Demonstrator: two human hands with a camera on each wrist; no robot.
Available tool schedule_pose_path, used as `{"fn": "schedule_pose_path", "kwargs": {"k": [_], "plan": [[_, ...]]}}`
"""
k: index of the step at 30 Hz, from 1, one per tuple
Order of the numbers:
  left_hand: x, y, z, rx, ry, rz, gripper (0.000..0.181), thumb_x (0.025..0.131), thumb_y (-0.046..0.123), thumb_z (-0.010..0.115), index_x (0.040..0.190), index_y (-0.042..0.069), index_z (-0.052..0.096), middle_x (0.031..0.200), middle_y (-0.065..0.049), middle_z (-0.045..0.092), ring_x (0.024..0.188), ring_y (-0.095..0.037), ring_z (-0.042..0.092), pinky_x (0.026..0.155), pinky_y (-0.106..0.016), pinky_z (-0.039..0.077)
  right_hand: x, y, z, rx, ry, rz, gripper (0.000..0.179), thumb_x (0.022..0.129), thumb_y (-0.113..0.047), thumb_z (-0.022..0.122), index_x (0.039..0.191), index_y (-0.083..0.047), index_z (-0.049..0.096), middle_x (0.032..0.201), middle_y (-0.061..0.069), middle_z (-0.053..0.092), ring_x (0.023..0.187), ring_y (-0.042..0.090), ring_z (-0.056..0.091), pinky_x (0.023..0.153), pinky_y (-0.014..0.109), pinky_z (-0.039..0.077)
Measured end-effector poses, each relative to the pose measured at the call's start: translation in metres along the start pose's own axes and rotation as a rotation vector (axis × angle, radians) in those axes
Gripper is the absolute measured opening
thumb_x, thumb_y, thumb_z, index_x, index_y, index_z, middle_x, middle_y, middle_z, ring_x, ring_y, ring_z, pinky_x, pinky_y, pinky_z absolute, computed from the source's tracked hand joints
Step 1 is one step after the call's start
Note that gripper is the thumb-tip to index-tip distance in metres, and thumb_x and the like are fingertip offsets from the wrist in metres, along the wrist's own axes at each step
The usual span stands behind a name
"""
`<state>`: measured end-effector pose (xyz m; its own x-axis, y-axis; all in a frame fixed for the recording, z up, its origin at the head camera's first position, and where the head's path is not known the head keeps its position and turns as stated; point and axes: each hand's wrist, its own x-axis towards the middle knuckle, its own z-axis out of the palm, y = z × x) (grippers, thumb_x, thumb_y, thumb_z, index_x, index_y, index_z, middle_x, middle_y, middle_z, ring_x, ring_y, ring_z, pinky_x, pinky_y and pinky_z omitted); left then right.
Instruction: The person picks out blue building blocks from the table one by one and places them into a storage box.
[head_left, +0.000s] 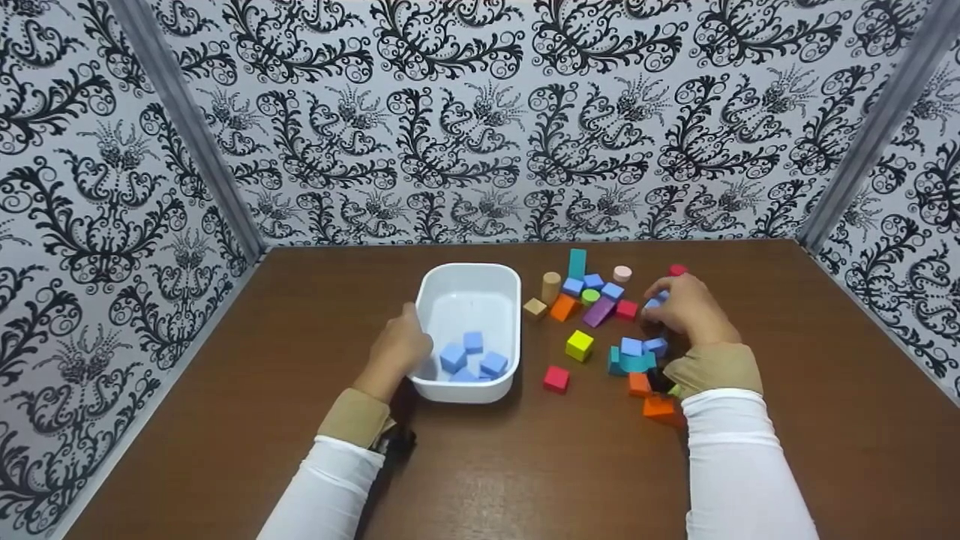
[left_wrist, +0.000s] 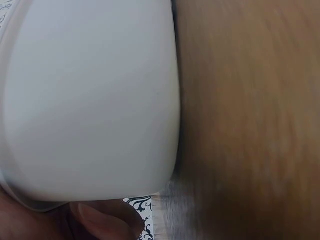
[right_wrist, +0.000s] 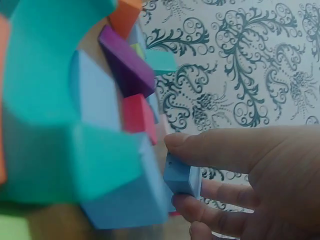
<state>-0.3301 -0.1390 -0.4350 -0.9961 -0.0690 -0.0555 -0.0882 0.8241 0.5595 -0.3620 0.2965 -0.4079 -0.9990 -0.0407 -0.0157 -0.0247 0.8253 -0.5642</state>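
Observation:
My left hand (head_left: 400,346) grips the left rim of a white plastic tub (head_left: 469,274). In the left wrist view, the tub's outer wall (left_wrist: 95,105) fills much of the picture, and curled fingers (left_wrist: 107,217) show under its rim. Several blue blocks (head_left: 453,358) lie in the near half of the tub. Over at the right of the scattered blocks, my right hand (head_left: 691,309) pinches a small blue block (right_wrist: 179,175) between thumb and fingertips. Another blue surface shows just behind that block.
Loose blocks lie right of the tub: a yellow cube (head_left: 580,346), a red cube (head_left: 556,379), a purple block (head_left: 598,311), a wooden cylinder (head_left: 551,287) and a teal arch (head_left: 636,363). Orange blocks (head_left: 659,407) sit beside the right wrist. Patterned walls (head_left: 480,150) enclose the brown table (head_left: 525,465).

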Motion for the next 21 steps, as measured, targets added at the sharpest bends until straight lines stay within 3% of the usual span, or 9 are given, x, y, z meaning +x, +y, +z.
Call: {"fn": "schedule_pose_path", "kwargs": {"k": [7, 15, 21], "plan": [[-0.001, 0.001, 0.000, 0.001, -0.003, -0.007, 0.064, 0.096, 0.008, 0.053, 0.156, -0.006, 0.037, 0.137, -0.032, 0.063, 0.120, -0.043, 0.067, 0.098, -0.060, 0.053, -0.004, -0.019, -0.006, 0.008, 0.008, -0.039, 0.043, 0.091, -0.017, 0.075, 0.129, 0.004, 0.071, 0.132, 0.031, 0.060, 0.117, 0.046, 0.052, 0.104, 0.058, 0.048], [-0.001, 0.001, 0.000, 0.001, 0.001, -0.004, 0.062, 0.096, 0.008, 0.053, 0.155, -0.005, 0.039, 0.136, -0.031, 0.065, 0.120, -0.044, 0.067, 0.098, -0.060, 0.053, -0.009, -0.047, -0.009, 0.005, 0.018, -0.103, 0.038, 0.094, -0.019, 0.078, 0.127, -0.001, 0.075, 0.138, 0.031, 0.058, 0.123, 0.046, 0.050, 0.112, 0.063, 0.040], [-0.002, 0.001, 0.000, 0.008, 0.006, -0.007, 0.059, 0.096, 0.010, 0.053, 0.153, -0.003, 0.042, 0.134, -0.030, 0.066, 0.119, -0.044, 0.067, 0.096, -0.060, 0.053, -0.013, -0.067, -0.005, -0.017, 0.031, -0.174, 0.036, 0.094, -0.020, 0.078, 0.124, 0.000, 0.076, 0.133, 0.028, 0.059, 0.125, 0.045, 0.052, 0.111, 0.062, 0.042]]}}
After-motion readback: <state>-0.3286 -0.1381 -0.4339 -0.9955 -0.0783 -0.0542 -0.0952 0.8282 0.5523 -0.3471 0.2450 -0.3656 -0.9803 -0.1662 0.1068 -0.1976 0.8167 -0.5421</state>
